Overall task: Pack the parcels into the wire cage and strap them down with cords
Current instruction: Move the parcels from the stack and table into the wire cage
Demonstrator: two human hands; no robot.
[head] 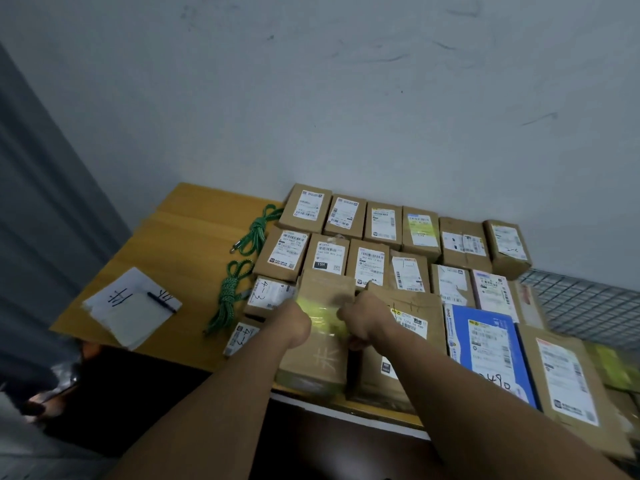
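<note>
Two hands, left (297, 322) and right (363, 320), each grip clamped on one tall, tape-wrapped cardboard parcel (317, 344).

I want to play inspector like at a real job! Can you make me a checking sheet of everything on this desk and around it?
Surface: wooden table, bare at its left end.
Job's things: many labelled cardboard parcels in rows; one blue parcel; wire cage at the far right.
Clutter: paper notes with a pen lying on them.
Hands: left hand and right hand both grip a brown parcel wrapped in yellowish tape.
Cables: two bundled green cords, lying left of the parcels, unused.
Surroundings: scuffed pale wall; grey panel at left.
</note>
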